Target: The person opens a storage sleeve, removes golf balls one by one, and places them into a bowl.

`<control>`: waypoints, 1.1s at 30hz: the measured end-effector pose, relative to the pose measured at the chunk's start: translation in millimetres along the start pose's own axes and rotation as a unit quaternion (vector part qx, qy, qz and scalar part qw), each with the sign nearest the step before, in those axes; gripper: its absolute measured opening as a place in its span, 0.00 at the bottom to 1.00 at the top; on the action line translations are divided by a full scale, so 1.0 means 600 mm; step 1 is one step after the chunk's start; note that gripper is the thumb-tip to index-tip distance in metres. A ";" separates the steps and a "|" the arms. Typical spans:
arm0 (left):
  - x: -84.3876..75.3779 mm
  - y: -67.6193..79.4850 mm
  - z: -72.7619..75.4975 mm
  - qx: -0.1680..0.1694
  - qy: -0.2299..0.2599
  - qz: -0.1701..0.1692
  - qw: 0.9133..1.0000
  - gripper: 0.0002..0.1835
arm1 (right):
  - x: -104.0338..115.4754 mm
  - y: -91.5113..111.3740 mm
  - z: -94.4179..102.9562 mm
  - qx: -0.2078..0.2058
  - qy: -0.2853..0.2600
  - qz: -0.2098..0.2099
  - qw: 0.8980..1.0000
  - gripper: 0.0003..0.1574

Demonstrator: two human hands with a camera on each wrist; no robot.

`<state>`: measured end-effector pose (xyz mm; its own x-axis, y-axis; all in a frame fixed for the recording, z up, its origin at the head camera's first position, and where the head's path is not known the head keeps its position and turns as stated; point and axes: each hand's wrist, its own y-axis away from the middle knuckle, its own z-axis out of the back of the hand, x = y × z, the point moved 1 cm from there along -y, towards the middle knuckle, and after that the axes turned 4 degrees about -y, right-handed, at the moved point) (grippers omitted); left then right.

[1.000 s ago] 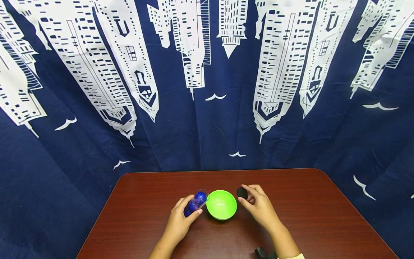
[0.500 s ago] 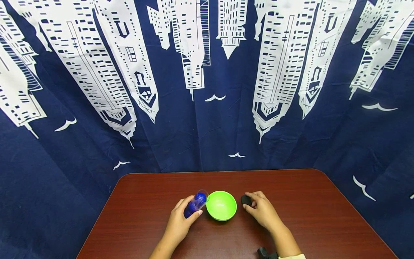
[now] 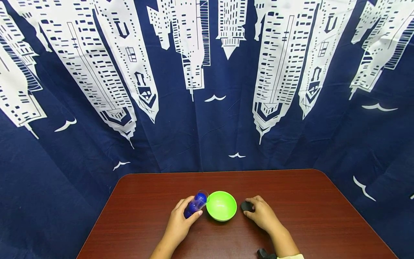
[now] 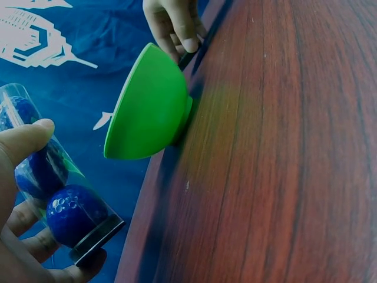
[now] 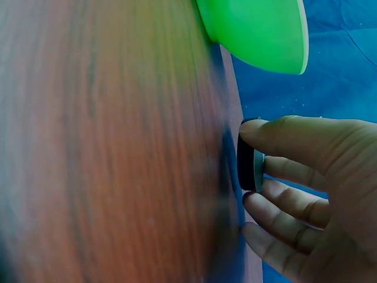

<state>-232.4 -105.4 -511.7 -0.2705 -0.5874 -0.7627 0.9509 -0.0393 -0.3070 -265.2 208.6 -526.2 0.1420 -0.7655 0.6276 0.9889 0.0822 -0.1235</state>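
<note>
My left hand (image 3: 179, 220) grips a clear plastic tube (image 3: 203, 202) of blue golf balls (image 4: 75, 213). It is tilted, its open-looking upper end leaning right beside the rim of a green bowl (image 3: 221, 205). In the left wrist view, three balls sit stacked above the tube's black end cap (image 4: 97, 240). To the right of the bowl, my right hand (image 3: 263, 214) pinches a round black lid (image 5: 246, 160) between thumb and fingers. The lid is low, right by the tabletop; whether it touches the wood I cannot tell. Nothing lies in the bowl.
The bowl stands on a reddish-brown wooden table (image 3: 145, 201) with rounded far corners. Behind it hangs a dark blue curtain (image 3: 174, 144) printed with white buildings and birds. A black device (image 3: 266, 254) shows by the right wrist.
My right hand has moved slightly right and down toward the tabletop with the black lid, away from the bowl. The left hand and the tube have stayed in place.
</note>
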 end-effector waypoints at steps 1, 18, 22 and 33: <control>0.000 0.000 0.000 0.000 0.000 0.000 1.000 0.27 | 0.000 0.001 0.000 0.002 0.002 -0.002 1.000 0.30; 0.000 0.002 0.001 -0.004 -0.001 -0.003 1.000 0.27 | 0.005 0.004 -0.007 0.002 0.022 0.006 1.000 0.32; 0.000 0.003 0.001 -0.004 -0.001 -0.002 1.000 0.27 | 0.006 0.004 -0.006 0.003 0.018 0.005 1.000 0.36; -0.002 0.002 0.001 -0.010 0.002 -0.006 1.000 0.26 | 0.019 -0.001 0.003 -0.082 -0.007 0.058 0.995 0.28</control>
<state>-231.1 -105.2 -510.8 -0.2822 -0.5842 -0.7610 0.9444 -0.0295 -0.3275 -264.4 200.7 -517.5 0.2559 -0.7483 0.6120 0.9458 0.0627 -0.3187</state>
